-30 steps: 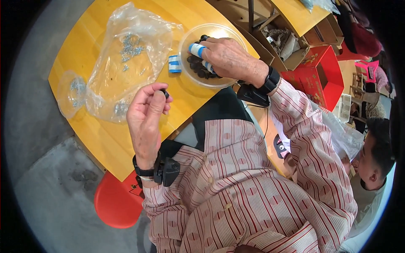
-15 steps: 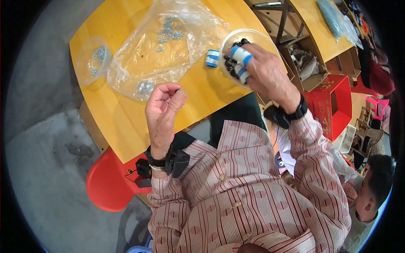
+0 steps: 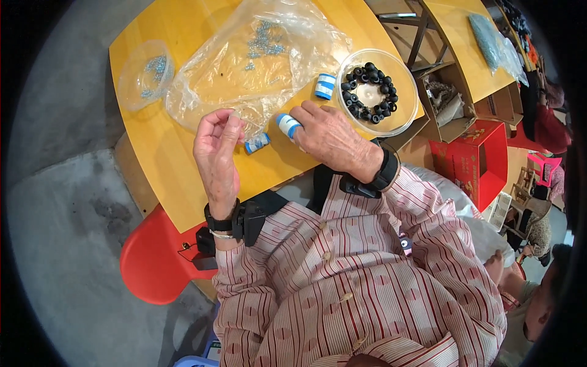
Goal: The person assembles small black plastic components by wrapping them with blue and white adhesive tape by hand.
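My left hand (image 3: 219,150) is raised over the table's near side, thumb and fingertips pinched together. What they pinch is too small to make out. My right hand (image 3: 333,137) is palm down, its fingers closed at a small blue-and-white banded roll (image 3: 287,125); whether it is gripped or wrapped round a finger is unclear. A similar banded piece (image 3: 257,143) shows beside my left fingertips. Another banded roll (image 3: 324,87) stands by a clear round tub (image 3: 406,116), where black rubber-looking caps (image 3: 386,88) lie in a ring.
A clear plastic bag (image 3: 202,92) with small metal parts (image 3: 264,40) spreads across the yellow table (image 3: 177,183). Another clear tub (image 3: 128,79) with metal parts stands left. A red stool (image 3: 150,260) is below the table; an open red box (image 3: 471,162) and another person (image 3: 538,306) are at right.
My right hand has come out of the black caps' tub and moved left toward my left hand, bringing banded material along. The left hand has shifted slightly left, still pinched.
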{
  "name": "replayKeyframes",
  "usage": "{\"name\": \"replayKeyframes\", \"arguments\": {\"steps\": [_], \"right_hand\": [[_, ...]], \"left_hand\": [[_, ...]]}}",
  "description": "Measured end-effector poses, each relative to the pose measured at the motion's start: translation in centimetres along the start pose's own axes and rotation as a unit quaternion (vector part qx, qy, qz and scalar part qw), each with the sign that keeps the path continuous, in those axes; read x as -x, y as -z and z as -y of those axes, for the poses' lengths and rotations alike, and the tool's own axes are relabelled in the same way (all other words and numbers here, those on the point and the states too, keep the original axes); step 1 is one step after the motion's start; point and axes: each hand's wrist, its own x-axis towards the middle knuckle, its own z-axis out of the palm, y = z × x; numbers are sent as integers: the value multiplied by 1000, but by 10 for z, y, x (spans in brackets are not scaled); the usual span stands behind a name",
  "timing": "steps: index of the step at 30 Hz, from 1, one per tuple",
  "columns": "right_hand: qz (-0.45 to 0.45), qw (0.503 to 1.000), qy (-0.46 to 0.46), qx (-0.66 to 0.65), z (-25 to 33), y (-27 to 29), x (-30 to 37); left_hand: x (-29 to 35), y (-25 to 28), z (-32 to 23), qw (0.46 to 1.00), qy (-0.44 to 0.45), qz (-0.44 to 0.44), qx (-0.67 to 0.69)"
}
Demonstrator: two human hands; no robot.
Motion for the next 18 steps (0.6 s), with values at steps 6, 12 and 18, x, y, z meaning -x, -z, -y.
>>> {"name": "replayKeyframes", "arguments": {"steps": [6,12,18], "right_hand": [[-65,997,-37,-15,-12,18,-26],[-64,995,-43,68,-28,-7,-63],[-59,995,-50,67,-24,-15,-64]], "left_hand": [[3,4,3,1000,10,6,19],[8,1,2,999,9,13,31],[14,-8,-2,999,7,2,42]]}}
